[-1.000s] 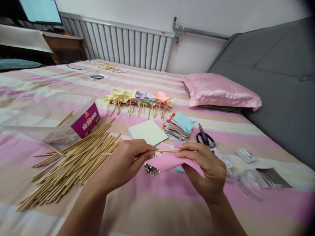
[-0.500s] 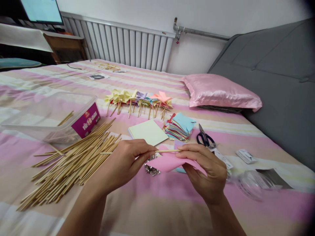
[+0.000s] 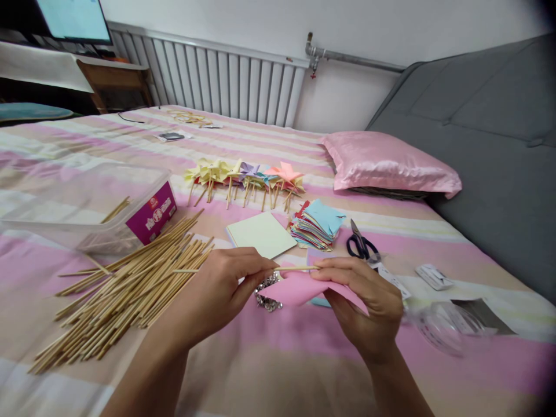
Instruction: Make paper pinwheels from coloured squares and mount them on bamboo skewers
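Note:
A thin wooden stick [image 3: 295,268] runs level between my hands. My left hand [image 3: 232,278] pinches it between thumb and fingers, and its other end sticks out left behind that hand. My right hand [image 3: 365,295] is closed on a pink paper pinwheel [image 3: 295,288], with the fingertips also on the stick's right end. The join between stick and paper is hidden by the right fingers. Just beneath the paper lies a small heap of shiny metal pins [image 3: 268,295]. Behind my hands are a pale square paper stack [image 3: 262,234] and a pile of cut coloured papers [image 3: 319,223].
Loose wooden sticks [image 3: 125,295] spread at the left beside a clear plastic box [image 3: 87,223]. Finished pinwheels [image 3: 247,174] lie in a row farther back. Scissors [image 3: 359,240], a small white packet [image 3: 434,277] and clear plastic packaging [image 3: 452,327] are at the right, below a pink pillow [image 3: 386,159].
Both hands keep their hold on the stick and the pink paper. My right hand has shifted very slightly to the right; otherwise the scene looks the same.

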The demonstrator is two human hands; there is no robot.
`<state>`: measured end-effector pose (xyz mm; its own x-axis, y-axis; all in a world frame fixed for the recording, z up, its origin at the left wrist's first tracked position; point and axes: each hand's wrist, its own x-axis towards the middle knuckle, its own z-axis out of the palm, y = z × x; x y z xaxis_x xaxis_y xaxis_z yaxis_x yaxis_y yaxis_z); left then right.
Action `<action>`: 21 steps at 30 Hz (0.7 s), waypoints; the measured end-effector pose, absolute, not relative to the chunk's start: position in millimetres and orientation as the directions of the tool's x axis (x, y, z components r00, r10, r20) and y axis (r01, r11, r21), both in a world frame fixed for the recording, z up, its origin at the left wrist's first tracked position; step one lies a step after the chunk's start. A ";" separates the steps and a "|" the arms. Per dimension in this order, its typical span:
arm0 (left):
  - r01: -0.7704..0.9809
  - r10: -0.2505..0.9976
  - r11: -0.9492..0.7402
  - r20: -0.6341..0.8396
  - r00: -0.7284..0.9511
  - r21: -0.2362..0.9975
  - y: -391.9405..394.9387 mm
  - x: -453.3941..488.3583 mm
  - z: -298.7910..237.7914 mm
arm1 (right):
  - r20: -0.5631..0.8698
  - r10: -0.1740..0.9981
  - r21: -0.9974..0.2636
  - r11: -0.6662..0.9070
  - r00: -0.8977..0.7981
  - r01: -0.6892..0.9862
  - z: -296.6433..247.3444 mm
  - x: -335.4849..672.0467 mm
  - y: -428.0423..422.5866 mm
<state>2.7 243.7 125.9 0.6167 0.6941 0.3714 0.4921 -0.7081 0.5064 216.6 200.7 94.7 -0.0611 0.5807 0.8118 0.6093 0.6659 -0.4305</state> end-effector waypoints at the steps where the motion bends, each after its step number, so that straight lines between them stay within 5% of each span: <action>1: 0.493 0.694 -0.709 0.374 0.615 0.505 243.6 2.7 126.0 | 0.809 0.585 -0.434 0.664 -0.060 0.609 94.4 216.8 200.5; 15: 0.481 0.682 -0.721 0.393 0.617 0.498 241.0 6.7 129.0 | 0.834 0.552 -0.436 0.664 -0.004 0.608 92.8 215.3 199.9; 21: 0.458 0.693 -0.690 0.328 0.642 0.561 239.2 7.8 129.2 | 0.802 0.586 -0.497 0.541 0.120 0.678 86.9 215.2 195.6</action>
<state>7.8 239.2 129.2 0.6418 0.6931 0.3283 0.4581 -0.6898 0.5607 215.2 195.6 86.9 0.1202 0.5857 0.8015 0.6781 0.5412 -0.4972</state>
